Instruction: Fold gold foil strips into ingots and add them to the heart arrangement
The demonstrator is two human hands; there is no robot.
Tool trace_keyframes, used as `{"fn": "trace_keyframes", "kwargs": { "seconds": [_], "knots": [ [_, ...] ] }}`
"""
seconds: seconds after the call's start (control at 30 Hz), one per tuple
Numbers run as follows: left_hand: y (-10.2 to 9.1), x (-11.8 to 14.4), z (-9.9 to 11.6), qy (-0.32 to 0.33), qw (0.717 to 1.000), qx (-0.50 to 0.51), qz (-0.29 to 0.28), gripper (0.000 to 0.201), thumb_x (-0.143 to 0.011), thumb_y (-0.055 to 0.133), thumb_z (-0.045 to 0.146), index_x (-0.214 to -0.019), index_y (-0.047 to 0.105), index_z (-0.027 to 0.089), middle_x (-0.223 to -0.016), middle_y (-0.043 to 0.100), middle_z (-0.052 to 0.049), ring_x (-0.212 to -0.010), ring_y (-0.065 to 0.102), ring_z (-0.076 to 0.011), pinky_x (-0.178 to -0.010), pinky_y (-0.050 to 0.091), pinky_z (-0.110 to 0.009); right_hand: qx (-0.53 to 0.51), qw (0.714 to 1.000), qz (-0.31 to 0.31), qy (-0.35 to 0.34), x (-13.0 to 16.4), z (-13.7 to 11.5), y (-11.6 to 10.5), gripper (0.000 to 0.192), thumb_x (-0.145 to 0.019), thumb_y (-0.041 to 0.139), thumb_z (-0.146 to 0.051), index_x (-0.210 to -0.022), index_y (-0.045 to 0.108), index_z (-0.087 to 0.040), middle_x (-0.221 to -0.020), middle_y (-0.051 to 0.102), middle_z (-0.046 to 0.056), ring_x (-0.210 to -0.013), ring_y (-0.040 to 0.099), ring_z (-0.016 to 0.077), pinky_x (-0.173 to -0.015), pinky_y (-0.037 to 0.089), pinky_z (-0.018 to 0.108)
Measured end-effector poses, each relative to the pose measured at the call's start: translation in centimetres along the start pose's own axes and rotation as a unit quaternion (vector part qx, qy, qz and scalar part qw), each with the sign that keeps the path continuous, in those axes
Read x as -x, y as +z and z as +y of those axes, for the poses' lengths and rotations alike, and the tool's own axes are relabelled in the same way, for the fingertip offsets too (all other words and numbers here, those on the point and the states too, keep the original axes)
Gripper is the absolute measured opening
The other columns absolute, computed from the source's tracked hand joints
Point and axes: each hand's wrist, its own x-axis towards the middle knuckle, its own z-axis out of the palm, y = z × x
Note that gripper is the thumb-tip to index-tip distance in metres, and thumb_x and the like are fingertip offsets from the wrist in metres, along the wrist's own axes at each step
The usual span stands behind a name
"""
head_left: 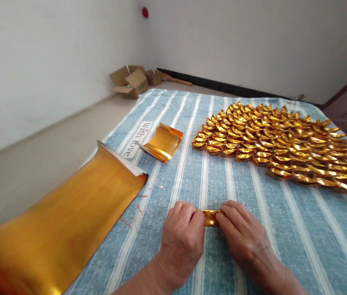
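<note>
The left hand [182, 237] and right hand [241, 234] meet on the striped cloth [299, 229], both pinching one small folded gold foil piece [210, 218] between their fingertips; only its middle shows between them. It lies on the cloth right in front of the person, well apart from the pile of finished gold ingots [279, 141] to the upper right.

The foil looks thin and slick, so a hard or uneven pinch could likely tear it or set a crooked crease, leaving a lopsided shape. Because the fingers hide both ends, a slipped corner might go unnoticed.

The large gold sheet [59, 221] curls up just left of the left forearm; a sweep of that arm could dent or crumple it. The small stack of cut sheets [163, 142] lies farther back, out of harm's way.
</note>
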Motion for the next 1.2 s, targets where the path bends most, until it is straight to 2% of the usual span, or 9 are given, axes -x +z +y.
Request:
{"fn": "trace_keyframes", "kwargs": {
  "seconds": [0.2, 1.2],
  "knots": [
    [-0.06, 0.06, -0.07, 0.0, 1.0, -0.001, -0.012, 0.024, -0.09, 0.046, 0.01, -0.068, 0.056, 0.015, -0.071, 0.052, -0.006, -0.071, 0.046, -0.0187, -0.065, 0.043, -0.034, -0.002, 1.0, 0.001, 0.01, -0.01, -0.05, -0.05, 0.027, -0.095, 0.038, -0.012, -0.096, 0.065, -0.011, -0.09, 0.065, 0.012, -0.103, 0.058, 0.0247, -0.082, 0.053, 0.039],
    [0.03, 0.24, 0.03, 0.004, 1.0, 0.0, -0.022, 0.02, -0.09, 0.046, 0.012, -0.075, 0.059, 0.016, -0.075, 0.054, -0.006, -0.074, 0.046, -0.0202, -0.064, 0.043, -0.035, -0.022, 1.0, 0.001, -0.005, 0.07, 0.23, -0.01, 0.024, -0.094, 0.04, -0.01, -0.098, 0.064, -0.01, -0.093, 0.064, 0.013, -0.104, 0.057, 0.0249, -0.082, 0.054, 0.04]
  ]
}}
